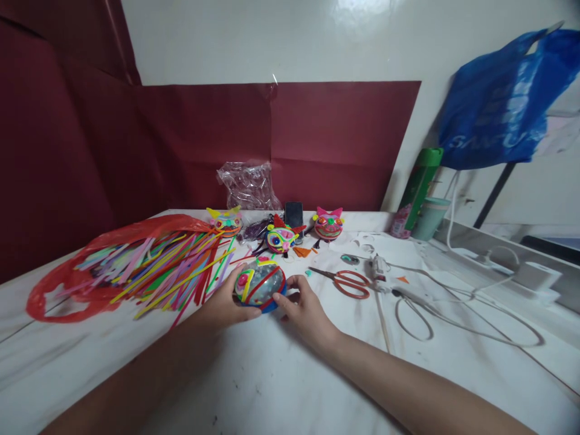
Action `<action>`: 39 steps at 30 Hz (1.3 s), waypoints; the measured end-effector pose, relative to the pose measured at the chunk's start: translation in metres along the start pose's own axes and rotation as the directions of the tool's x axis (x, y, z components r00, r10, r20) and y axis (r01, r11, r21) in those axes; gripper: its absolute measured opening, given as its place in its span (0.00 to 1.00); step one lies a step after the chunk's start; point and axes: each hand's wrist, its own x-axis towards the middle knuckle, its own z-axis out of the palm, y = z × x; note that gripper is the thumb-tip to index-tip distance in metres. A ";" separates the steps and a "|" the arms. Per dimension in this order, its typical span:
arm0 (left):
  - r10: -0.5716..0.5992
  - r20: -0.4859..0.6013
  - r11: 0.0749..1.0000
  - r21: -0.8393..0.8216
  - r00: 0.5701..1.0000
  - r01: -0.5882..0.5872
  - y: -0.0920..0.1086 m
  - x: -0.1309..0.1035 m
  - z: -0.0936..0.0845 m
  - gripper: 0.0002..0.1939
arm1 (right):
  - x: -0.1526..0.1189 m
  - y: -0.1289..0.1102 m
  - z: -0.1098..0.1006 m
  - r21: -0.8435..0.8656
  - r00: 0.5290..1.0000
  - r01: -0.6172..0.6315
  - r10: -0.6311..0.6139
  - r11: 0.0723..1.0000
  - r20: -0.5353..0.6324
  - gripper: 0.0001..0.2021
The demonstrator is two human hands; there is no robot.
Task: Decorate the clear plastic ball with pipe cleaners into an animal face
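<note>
A round glittery craft ball [259,285] with red, yellow and blue strips and a pink button rests on the white table [272,374]. My left hand [224,305] cups its left side. My right hand [304,309] touches its right side with thumb and fingertips. Both hands grip the ball together. Behind it stand three finished colourful animal-faced ornaments: one yellow-eared [225,221], one in the middle [281,238], one pink-eared [328,225].
A red plastic bag [67,284] spills several coloured foam strips [167,266] at left. Red scissors [348,281], a glue gun [379,269] with white cord [453,314], a phone [294,214], a clear bag [249,184], a green can [419,187] and a cup [429,219] lie beyond.
</note>
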 end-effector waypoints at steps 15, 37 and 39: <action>-0.102 0.101 0.993 0.074 0.990 0.094 0.003 -0.002 -0.012 0.55 | 0.001 -0.010 -0.003 0.147 0.989 -0.148 0.149 0.978 0.005 0.23; 0.026 -0.049 0.932 0.362 0.998 -0.007 -0.017 0.003 -0.019 0.49 | 0.001 -0.003 -0.002 0.149 0.980 -0.198 0.201 0.969 0.000 0.22; 0.020 -0.034 0.952 0.305 0.999 -0.009 -0.016 0.003 -0.019 0.48 | 0.001 -0.003 -0.002 0.160 0.979 -0.204 0.206 0.966 0.001 0.22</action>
